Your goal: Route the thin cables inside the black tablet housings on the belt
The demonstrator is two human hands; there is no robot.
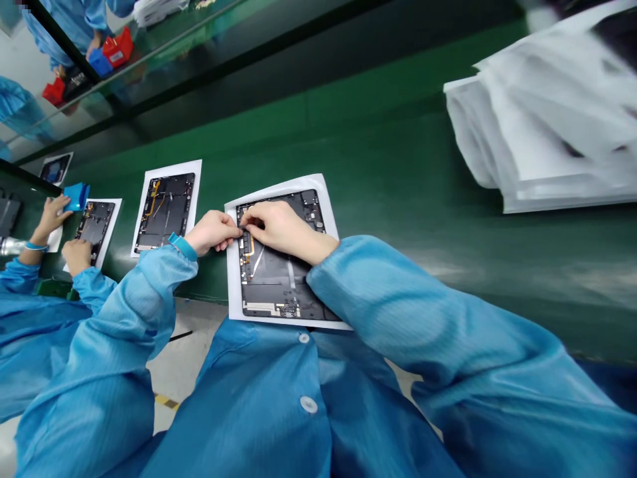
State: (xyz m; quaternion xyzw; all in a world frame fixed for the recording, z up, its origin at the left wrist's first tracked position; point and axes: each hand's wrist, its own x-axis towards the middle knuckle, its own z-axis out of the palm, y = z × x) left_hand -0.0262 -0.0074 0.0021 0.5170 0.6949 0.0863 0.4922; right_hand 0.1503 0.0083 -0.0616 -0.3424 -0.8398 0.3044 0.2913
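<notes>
In front of me a black tablet housing (273,295) with exposed inner parts lies on a white foam sheet (235,285) at the bench's near edge. An orange flex cable (250,249) and a thin white strip (258,262) run along its left side. My left hand (215,232) is at the housing's upper left edge, fingers pinched together. My right hand (273,226) reaches across the housing from the right, its thumb and fingertips closed at the same edge, almost touching the left fingertips. Whatever either pinch holds is too small or hidden to make out.
Another black housing (172,206) lies on its own white sheet to the left. Farther left, a co-worker's hands (52,216) are at a third housing (94,226). White foam sleeves (547,133) are piled at the right on the green bench (388,172). A raised shelf runs along the back.
</notes>
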